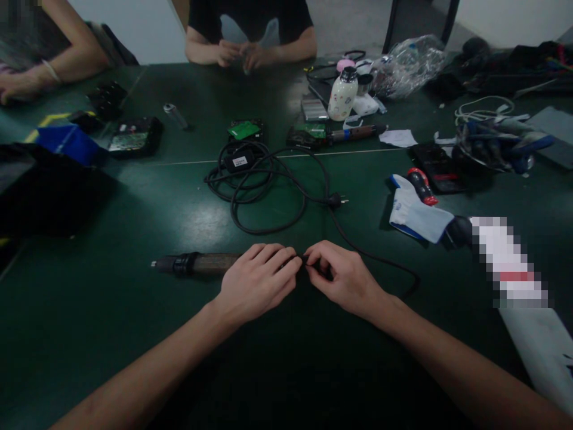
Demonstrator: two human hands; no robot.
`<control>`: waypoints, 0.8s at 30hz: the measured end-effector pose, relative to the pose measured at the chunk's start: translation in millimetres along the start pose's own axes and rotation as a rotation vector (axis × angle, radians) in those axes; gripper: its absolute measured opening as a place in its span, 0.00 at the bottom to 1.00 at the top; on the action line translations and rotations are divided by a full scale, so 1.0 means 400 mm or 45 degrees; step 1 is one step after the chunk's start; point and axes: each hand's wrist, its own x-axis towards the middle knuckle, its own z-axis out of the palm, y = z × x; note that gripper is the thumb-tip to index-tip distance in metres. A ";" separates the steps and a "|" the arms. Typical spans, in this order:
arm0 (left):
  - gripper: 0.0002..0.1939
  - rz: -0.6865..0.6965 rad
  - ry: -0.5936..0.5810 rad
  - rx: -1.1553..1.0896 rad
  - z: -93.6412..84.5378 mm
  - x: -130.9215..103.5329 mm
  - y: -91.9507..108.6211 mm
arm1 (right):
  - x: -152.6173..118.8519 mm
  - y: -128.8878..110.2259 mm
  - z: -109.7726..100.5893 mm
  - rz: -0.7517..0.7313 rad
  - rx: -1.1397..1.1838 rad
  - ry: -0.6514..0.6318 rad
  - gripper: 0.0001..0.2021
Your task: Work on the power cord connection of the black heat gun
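An electric screwdriver (215, 263) lies crosswise on the green table, its bit pointing left. My left hand (262, 278) is wrapped over the rear of its body, and the fingers hide that part. At the screwdriver's back end, my right hand (342, 275) pinches a small dark piece between thumb and forefinger; it looks like a cable end, mostly covered by the fingers. A black cable (380, 258) runs from a coil to the right of my right hand and bends back towards the forearm. Whether the cable end is inside the screwdriver cannot be made out.
Beyond my hands lie the coiled cable with its adapter box (239, 160) and plug (335, 200). A glove (418, 212) and a red-black handle (422, 186) are at right. Farther back stand a bottle (342, 95), another screwdriver (353, 134) and opened drives (134, 134). Two people sit opposite.
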 end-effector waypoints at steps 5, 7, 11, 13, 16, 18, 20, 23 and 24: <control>0.10 -0.055 0.038 -0.039 0.003 -0.001 0.000 | 0.001 -0.002 -0.002 -0.003 0.000 -0.007 0.07; 0.11 -0.090 0.078 -0.060 0.003 -0.002 0.000 | 0.001 -0.002 -0.002 -0.005 -0.002 -0.003 0.07; 0.10 -0.015 0.000 -0.012 -0.001 -0.002 -0.001 | 0.001 -0.003 -0.002 0.008 -0.009 -0.010 0.06; 0.10 0.006 -0.032 0.005 -0.003 -0.002 -0.001 | 0.001 -0.004 -0.003 0.011 -0.008 -0.015 0.06; 0.10 -0.017 -0.006 -0.010 -0.001 -0.001 0.000 | 0.001 -0.005 -0.004 0.013 0.003 -0.014 0.06; 0.11 -0.064 0.035 -0.036 0.001 -0.001 0.001 | 0.001 -0.005 -0.004 0.013 0.009 -0.014 0.06; 0.11 -0.075 0.049 -0.043 0.002 -0.001 0.002 | 0.000 -0.004 -0.003 0.011 0.008 -0.013 0.06; 0.10 -0.018 -0.002 -0.011 -0.001 -0.001 0.001 | 0.000 -0.003 -0.002 0.009 -0.006 -0.011 0.06; 0.09 -0.002 -0.018 -0.006 -0.002 -0.001 0.001 | 0.000 -0.002 -0.002 0.007 -0.009 -0.007 0.06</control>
